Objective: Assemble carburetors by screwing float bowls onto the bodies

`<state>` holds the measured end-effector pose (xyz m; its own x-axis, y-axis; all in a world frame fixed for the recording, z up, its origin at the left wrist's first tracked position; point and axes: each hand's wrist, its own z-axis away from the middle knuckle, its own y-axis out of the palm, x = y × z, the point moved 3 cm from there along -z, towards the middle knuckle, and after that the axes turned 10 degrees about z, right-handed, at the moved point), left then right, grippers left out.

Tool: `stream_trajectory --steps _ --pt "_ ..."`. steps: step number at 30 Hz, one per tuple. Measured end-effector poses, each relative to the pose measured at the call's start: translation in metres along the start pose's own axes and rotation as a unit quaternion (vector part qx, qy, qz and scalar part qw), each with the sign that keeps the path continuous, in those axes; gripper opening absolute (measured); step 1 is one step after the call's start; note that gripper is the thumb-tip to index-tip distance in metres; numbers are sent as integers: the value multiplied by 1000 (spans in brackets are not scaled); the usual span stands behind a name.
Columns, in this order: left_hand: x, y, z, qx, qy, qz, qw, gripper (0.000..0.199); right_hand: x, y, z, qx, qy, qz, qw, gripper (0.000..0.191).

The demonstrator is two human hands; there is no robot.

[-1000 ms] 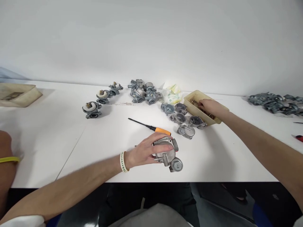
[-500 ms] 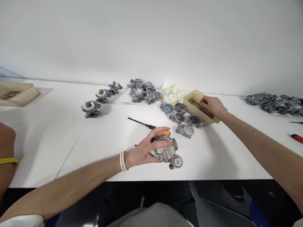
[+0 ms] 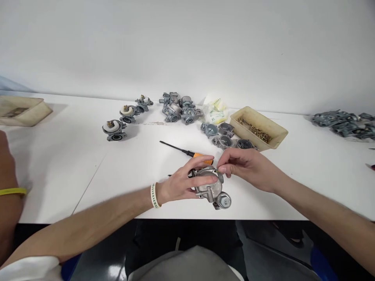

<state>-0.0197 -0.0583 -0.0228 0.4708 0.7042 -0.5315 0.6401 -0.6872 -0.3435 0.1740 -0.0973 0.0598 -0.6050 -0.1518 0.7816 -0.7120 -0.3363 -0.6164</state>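
My left hand (image 3: 180,182) grips a grey metal carburetor (image 3: 212,189) just above the front part of the table, its fingers spread over the round bowl cover. The thumb and fingertips of my right hand (image 3: 243,166) are pinched at the upper right edge of that cover, by a screw hole. Between them is a tiny brass-coloured screw (image 3: 217,170), mostly hidden by the fingertips. A screwdriver (image 3: 187,152) with an orange and black handle lies behind my left hand. Several loose bowl covers (image 3: 225,141) sit beyond my right hand.
A plastic bin (image 3: 278,140) of small brass screws stands at the back right, beside a crumpled plastic bag (image 3: 215,113). Assembled carburetors (image 3: 178,109) cluster at the back. Open carburetor bodies (image 3: 114,128) with white floats stand left. Another person's arm (image 3: 8,203) reaches in at the left edge.
My right hand has left the screw bin and come down to the carburetor, pinching a screw at its cover. My left hand keeps its hold. The view has shifted slightly.
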Motion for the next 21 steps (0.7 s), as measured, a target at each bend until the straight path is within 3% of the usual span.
stream_trajectory --steps 4,8,12,15,18,21 --pt "-1 0 0 -6 3 -9 1000 73 -3 0 -4 -13 -4 81 997 30" --pt "0 0 3 -9 -20 -17 1000 78 11 -2 0 -40 -62 202 977 18" --pt "4 1 6 -14 -12 -7 1000 77 22 0 -2 -39 -79 243 966 17" --pt "9 1 8 -42 -22 24 999 79 12 3 -13 -23 -28 191 981 18" --pt "14 1 10 -93 -41 74 992 87 -4 9 -23 10 6 35 999 28" --pt "13 3 10 -120 -65 109 985 92 -14 16 -26 25 7 -114 993 36"
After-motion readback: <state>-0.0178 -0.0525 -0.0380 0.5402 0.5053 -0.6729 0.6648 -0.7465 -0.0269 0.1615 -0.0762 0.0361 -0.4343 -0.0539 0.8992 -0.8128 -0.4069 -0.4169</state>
